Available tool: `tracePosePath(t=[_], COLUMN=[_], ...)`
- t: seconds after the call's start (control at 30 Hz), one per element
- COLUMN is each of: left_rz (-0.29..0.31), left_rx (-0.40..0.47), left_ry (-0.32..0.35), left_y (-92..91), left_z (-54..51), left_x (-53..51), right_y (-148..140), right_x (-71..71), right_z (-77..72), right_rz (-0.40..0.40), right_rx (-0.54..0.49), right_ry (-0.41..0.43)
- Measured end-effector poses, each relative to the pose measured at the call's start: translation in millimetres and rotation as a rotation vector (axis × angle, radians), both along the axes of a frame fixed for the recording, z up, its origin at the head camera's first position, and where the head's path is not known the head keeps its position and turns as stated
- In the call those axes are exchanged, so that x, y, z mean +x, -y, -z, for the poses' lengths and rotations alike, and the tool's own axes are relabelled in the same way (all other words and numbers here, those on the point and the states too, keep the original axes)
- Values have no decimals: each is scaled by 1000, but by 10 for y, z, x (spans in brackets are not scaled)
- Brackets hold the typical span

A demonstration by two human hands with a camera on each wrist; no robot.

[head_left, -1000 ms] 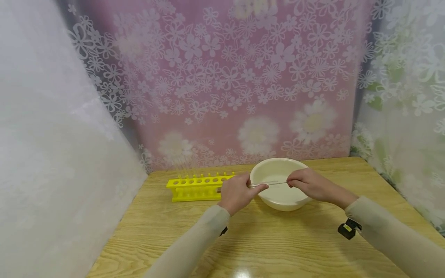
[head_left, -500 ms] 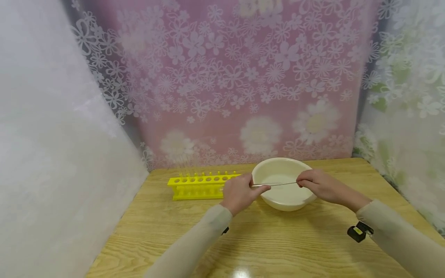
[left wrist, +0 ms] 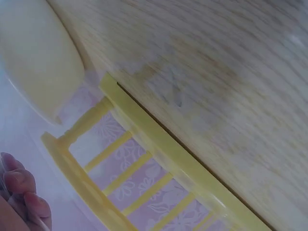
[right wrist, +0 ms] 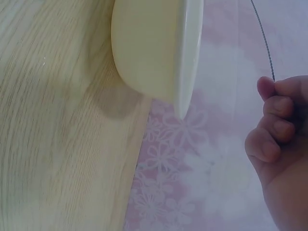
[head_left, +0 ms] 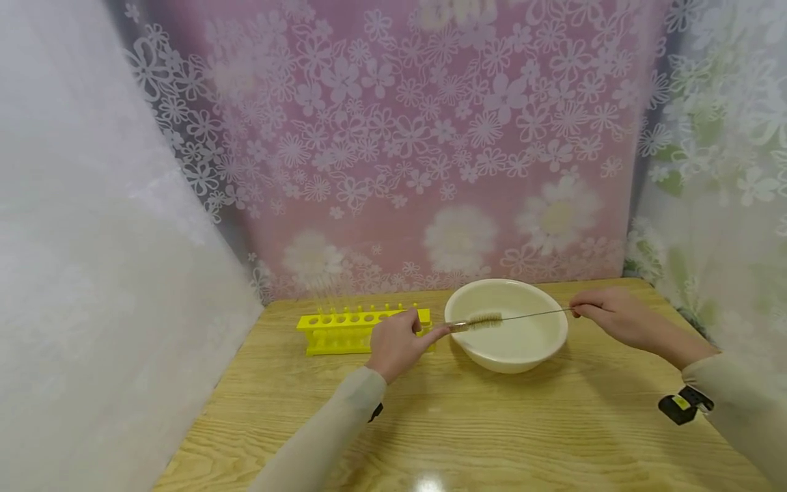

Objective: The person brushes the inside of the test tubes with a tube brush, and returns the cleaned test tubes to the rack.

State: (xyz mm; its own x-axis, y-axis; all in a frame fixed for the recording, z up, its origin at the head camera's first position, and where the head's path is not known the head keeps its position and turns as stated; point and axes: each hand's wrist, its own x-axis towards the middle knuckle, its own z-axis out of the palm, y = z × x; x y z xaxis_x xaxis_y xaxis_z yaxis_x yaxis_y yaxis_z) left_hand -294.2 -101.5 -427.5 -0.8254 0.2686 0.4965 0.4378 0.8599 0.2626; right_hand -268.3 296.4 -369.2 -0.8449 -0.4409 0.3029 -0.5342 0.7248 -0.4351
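My left hand (head_left: 399, 343) grips a clear glass test tube (head_left: 458, 326), whose mouth points right over the rim of the cream basin (head_left: 507, 363). A test tube brush (head_left: 488, 320) lies in line with the tube, its pale bristles partly inside the mouth and partly out. With thumb and forefinger, my right hand (head_left: 624, 321) pinches the end of the brush's twisted wire (right wrist: 266, 45), beyond the basin's right rim. In the left wrist view only the curled fingers (left wrist: 19, 183) show at the lower left, and most of the tube is hidden by the hand.
A yellow test tube rack (head_left: 344, 352) stands behind my left hand, with several clear tubes (head_left: 326, 297) upright at its left end. Floral curtains (head_left: 393, 137) enclose the wooden table (head_left: 492, 430) at the back and sides.
My right hand has moved right, drawing the brush wire along. The bristles, inside the tube before, now show at its mouth over the basin. My left hand has shifted slightly left.
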Motion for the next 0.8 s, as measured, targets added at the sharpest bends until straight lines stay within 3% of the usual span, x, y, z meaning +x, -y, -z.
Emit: tracePosePath(t=[0.1, 0.23, 0.8], left_rz=[17, 30, 11], left_rx=[2, 2, -17], left_ry=[-22, -35, -8], left_y=[-15, -42, -102], left_z=[-15, -12, 1], left_x=[-6, -7, 2], right_y=[-50, -53, 49], right_x=[-3, 1, 43], right_z=[-8, -8, -30], right_rz=[6, 6, -4], right_rx=[-3, -13, -18], right_ry=[-57, -64, -23])
